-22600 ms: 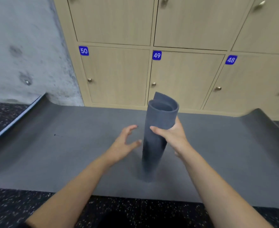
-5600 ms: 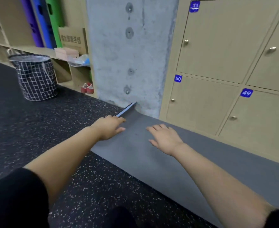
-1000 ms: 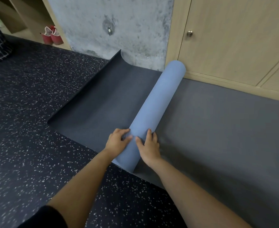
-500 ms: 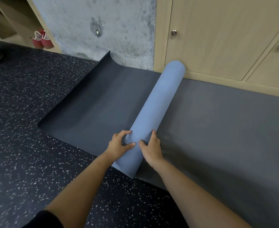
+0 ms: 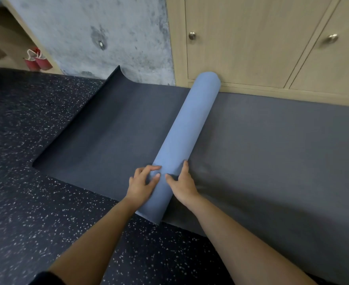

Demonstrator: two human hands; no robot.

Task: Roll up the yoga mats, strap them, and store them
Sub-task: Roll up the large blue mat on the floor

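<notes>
Head view: the blue roll (image 5: 187, 140) lies on the flat mat (image 5: 272, 153), running away from us. At its near end the left hand (image 5: 141, 183) curls fingers round it and the right hand (image 5: 182, 183) presses w/ straighter fingers. The far end, by the lockers (image 5: 241, 48), gets no push, so we risk a skewed, coning roll.
</notes>
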